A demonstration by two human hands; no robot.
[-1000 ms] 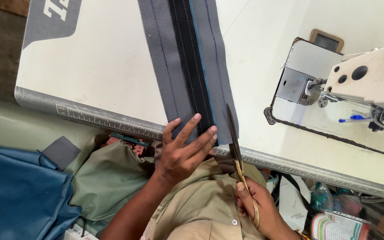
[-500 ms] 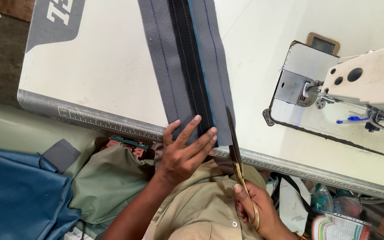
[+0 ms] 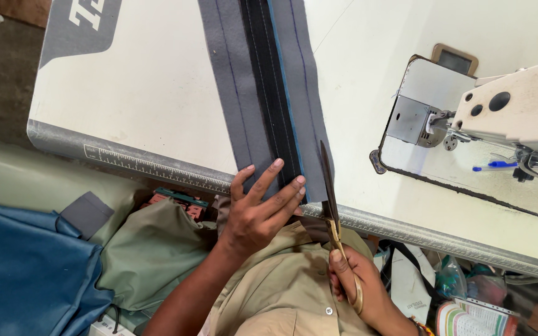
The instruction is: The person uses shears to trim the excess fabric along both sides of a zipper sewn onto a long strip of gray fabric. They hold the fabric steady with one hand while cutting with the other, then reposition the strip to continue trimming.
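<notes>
A long grey fabric strip [image 3: 231, 81] with a black band down its middle lies across the white sewing table [image 3: 151, 106], its near end at the table's front edge. My left hand [image 3: 256, 214] rests flat on that near end, fingers spread, pressing the fabric down. My right hand [image 3: 356, 289] grips the gold handles of a pair of scissors [image 3: 329, 193]. The dark blades are together and point away from me, lying along the strip's right edge.
A white sewing machine [image 3: 499, 118] stands at the right with its needle area and a blue pen beside it. A ruler scale runs along the table's front edge. Green and blue fabric pieces [image 3: 32, 274] lie at lower left. Bags and printed paper sit at lower right.
Both hands hold nearly the same pose. The view has shifted slightly; the scissors stay beside the strip's right edge.
</notes>
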